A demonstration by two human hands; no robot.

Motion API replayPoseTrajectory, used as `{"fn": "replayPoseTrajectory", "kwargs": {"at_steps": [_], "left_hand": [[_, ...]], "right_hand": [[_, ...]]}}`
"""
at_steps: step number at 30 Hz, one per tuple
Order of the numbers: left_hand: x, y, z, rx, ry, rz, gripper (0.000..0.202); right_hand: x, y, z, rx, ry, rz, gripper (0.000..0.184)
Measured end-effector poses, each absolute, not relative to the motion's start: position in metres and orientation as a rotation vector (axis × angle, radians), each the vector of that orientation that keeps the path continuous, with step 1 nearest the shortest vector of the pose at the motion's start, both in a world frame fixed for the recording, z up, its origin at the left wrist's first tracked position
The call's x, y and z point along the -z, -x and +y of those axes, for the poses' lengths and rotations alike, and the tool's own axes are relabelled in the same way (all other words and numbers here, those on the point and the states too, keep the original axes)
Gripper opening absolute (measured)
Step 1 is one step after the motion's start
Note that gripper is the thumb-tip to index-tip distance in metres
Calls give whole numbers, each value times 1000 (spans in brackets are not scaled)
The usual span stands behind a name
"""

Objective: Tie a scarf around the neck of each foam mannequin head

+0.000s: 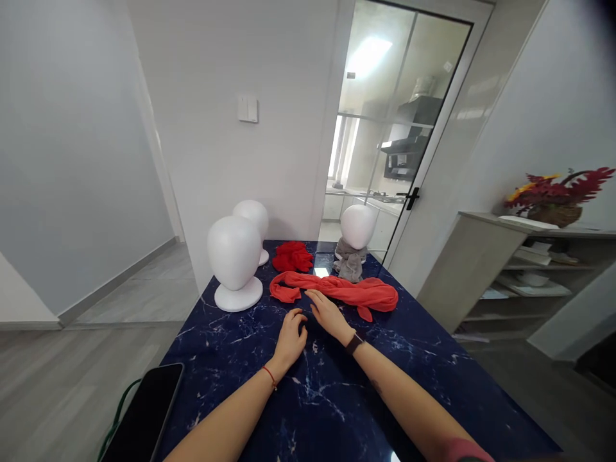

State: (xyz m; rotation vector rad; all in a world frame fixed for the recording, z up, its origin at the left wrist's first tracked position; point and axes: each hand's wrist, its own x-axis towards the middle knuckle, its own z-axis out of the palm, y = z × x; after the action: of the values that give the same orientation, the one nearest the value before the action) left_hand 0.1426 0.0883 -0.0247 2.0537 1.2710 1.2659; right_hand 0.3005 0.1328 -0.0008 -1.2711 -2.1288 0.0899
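A long coral-red scarf (356, 292) lies bunched lengthwise across the dark blue marbled table (308, 404). My right hand (332, 316) is just in front of it, palm down, its fingers stretched toward the near edge; whether the fingertips touch the cloth I cannot tell. Closer to me and a little left, my left hand (290, 337) hovers over or rests on the tabletop, fingers loosely bent and apart, holding nothing. Behind the scarf are a crumpled bright red cloth (292, 256) and a grey scarf (350, 262), which is wrapped round the base of a white mannequin head (358, 226).
Two more white mannequin heads, a near one (234, 253) and a far one (252, 217), stand at the table's left side. A phone (147, 410) with a green cord is at the near left corner. Beyond the table are a wall, a glass door (385, 128) and a shelf unit (486, 256).
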Motion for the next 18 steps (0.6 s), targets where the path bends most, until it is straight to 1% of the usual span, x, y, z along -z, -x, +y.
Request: {"fn": "replayPoseTrajectory", "kwargs": {"at_steps": [3, 5, 7, 9, 13, 14, 16, 18], "left_hand": [[14, -137, 91, -1496, -1891, 1428, 21], [9, -125, 97, -1685, -1672, 1689, 17], [7, -107, 107, -1814, -1434, 1936, 19], [7, -85, 118, -1881, -1247, 2104, 29], [5, -47, 137, -1911, -1057, 2257, 63], [4, -40, 140, -1890, -1074, 2264, 72], [2, -29, 146, -1808, -1188, 2267, 85], [0, -22, 152, -1718, -1335, 2266, 90]], "right_hand": [[3, -285, 165, -94, 1367, -2095, 53], [9, -278, 181, -73, 1497, -2012, 47], [14, -275, 186, -42, 1595, -1957, 38], [18, -276, 179, -16, 1632, -1961, 28], [19, -297, 144, 3, 1638, -2046, 15], [19, -307, 133, 12, 1651, -2078, 15], [17, -328, 113, 36, 1712, -2131, 23], [16, -349, 98, 31, 1777, -2133, 31]]}}
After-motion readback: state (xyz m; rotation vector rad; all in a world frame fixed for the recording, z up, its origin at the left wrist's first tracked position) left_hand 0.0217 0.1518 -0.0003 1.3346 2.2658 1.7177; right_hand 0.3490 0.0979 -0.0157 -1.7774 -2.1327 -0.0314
